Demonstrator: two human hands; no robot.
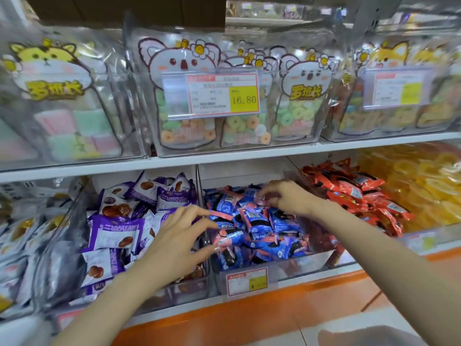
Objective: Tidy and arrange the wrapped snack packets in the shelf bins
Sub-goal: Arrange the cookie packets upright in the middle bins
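Observation:
A clear bin (309, 264) on the lower shelf holds a heap of blue and pink wrapped snack packets (257, 221). My left hand (174, 243) reaches in from the lower left over the divider. Its fingers are spread and nearly straight, and the fingertips are at the packets on the heap's left side. My right hand (287, 196) hovers over the back of the heap, fingers curled down, fingertips and thumb pinching the edge of a blue packet (252, 196). A price label (247, 280) hangs on the bin's front.
Left of the blue bin stands a bin of purple and white packets (119, 221). To the right are red packets (359, 193) and yellow sweets (424, 186). The shelf above carries clear bins of candy bags (294, 113) with a 16.80 price tag (222, 94). An orange shelf base (249, 318) runs below.

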